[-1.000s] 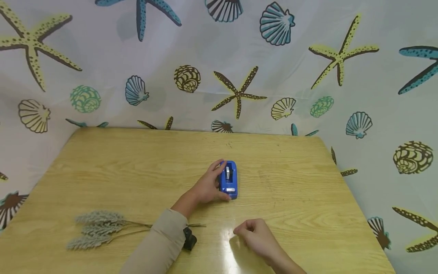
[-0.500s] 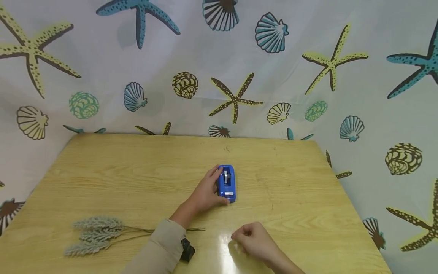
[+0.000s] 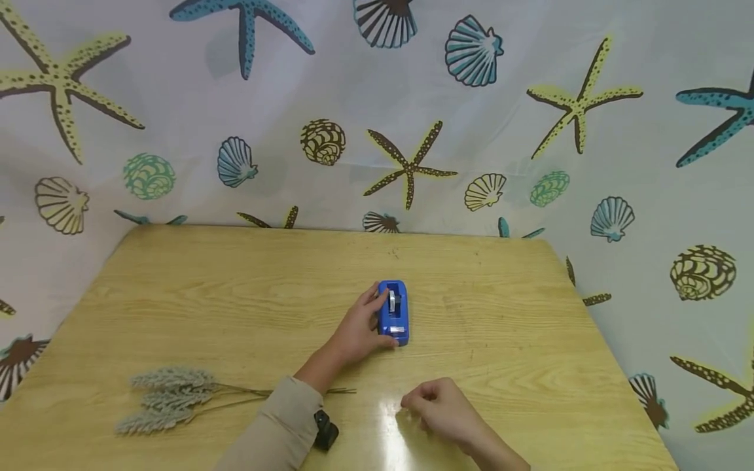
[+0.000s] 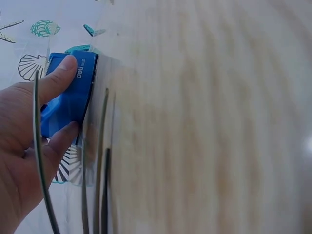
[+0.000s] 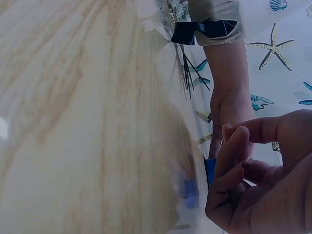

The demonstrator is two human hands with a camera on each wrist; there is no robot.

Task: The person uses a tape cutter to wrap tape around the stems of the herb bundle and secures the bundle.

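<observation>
A blue tape dispenser (image 3: pixel 402 320) with a small roll in it sits near the middle of the wooden table. My left hand (image 3: pixel 355 327) grips it from the left, thumb at the near end and fingers at the far end. In the left wrist view, the dispenser (image 4: pixel 73 100) shows its labelled side between thumb and fingers. My right hand (image 3: pixel 440 411) is nearer me, to the right, its fingers curled and the tips of thumb and forefinger together. In the right wrist view, nothing can be made out between the fingertips of the right hand (image 5: pixel 265 170).
Dried grass stems with fluffy grey-green heads (image 3: pixel 171 396) lie at the left, their stalks passing under my left forearm. A black wrist strap (image 3: pixel 325 430) is on the left sleeve. A patterned cloth (image 3: pixel 283 98) hangs behind the table (image 3: pixel 501 314).
The head view shifts slightly up and down. Both hands keep nearly the same places, the left on the tape dispenser, which stays where it is.
</observation>
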